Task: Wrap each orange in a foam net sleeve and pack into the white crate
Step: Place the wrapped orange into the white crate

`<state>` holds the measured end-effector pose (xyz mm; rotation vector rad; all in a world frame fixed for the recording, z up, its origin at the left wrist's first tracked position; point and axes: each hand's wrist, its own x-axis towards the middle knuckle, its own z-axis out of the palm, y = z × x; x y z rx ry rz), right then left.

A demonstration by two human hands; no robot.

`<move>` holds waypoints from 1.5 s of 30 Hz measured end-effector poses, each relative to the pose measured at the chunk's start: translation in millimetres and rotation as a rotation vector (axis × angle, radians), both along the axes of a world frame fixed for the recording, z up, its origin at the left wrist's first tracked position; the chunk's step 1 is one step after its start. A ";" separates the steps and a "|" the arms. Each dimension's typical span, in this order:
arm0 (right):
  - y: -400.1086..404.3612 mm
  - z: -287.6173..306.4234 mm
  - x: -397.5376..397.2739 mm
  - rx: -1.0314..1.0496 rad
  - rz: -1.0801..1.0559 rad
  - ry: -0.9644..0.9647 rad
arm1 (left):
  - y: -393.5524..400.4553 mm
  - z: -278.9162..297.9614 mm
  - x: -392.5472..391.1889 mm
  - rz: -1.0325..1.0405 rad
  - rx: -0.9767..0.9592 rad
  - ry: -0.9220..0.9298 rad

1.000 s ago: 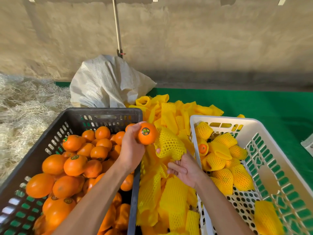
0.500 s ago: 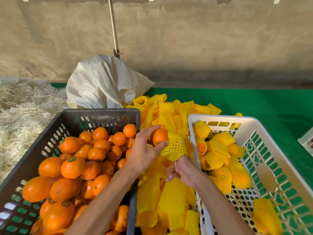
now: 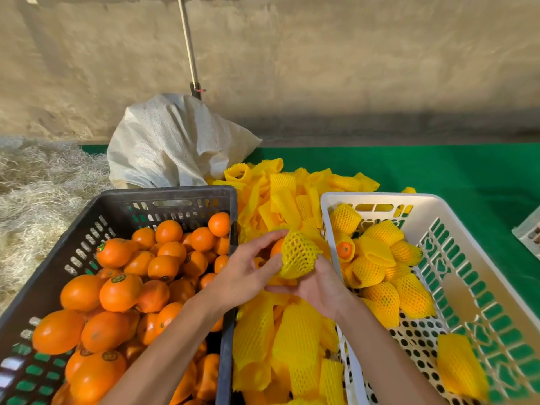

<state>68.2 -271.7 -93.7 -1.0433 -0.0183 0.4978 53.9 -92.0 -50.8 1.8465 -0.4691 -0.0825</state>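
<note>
Orange (image 3: 276, 247) half inside a foam net sleeve (image 3: 298, 255)

Left hand (image 3: 247, 274) fingers pinch the orange; right hand (image 3: 320, 287) cups the sleeve (fingers curled beneath it).

I see the crate of loose oranges (image 3: 122, 287) at left, the white crate (image 3: 467, 217) holding sleeved oranges (image 3: 380, 276) at right, and the pile of foam net sleeves (image 3: 286, 340) between them. Behind the left crate lies a sack (image 3: 175, 144), with what appears to be straw (image 3: 38, 194) further left. Both hands (image 3: 245, 276) meet over the pile.
</note>
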 end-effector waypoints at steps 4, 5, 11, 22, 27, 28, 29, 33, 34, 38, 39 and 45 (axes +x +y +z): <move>1.7 1.9 0.9 0.111 -0.059 0.028 | 7.9 -12.0 -7.8 -0.130 0.053 -0.044; 2.4 3.6 0.1 0.106 -0.074 0.022 | 6.1 -11.2 -8.3 -0.111 -0.020 0.045; 0.8 4.4 0.0 0.100 -0.052 0.055 | -10.1 -2.3 -0.2 -0.082 -0.124 0.112; -1.2 -9.8 3.5 -0.954 -0.440 -0.661 | -13.9 4.9 8.7 0.331 -0.494 0.359; -0.5 -15.3 7.3 -0.797 -0.403 -0.728 | -14.1 2.6 13.3 0.280 -0.545 0.453; -1.7 -15.7 7.5 -0.761 -0.397 -0.696 | -15.5 1.5 14.1 0.274 -0.541 0.454; -2.9 -14.9 7.7 -0.717 -0.383 -0.665 | -17.0 0.5 15.2 0.277 -0.538 0.456; -2.9 -10.4 8.8 -0.474 -0.308 -0.431 | -20.4 -0.3 19.7 0.307 -0.537 0.501; -2.1 -8.9 7.6 -0.478 -0.338 -0.429 | -20.3 -1.0 20.5 0.310 -0.539 0.513; -5.9 -7.5 5.7 -0.774 -0.588 -0.780 | -19.5 -2.6 21.6 0.347 -0.588 0.523; -6.8 -8.3 7.3 -0.778 -0.589 -0.816 | -19.3 -2.8 22.2 0.351 -0.609 0.529; -0.6 -13.7 7.6 -0.711 -0.341 -0.604 | -15.8 -2.4 23.4 0.279 -0.630 0.518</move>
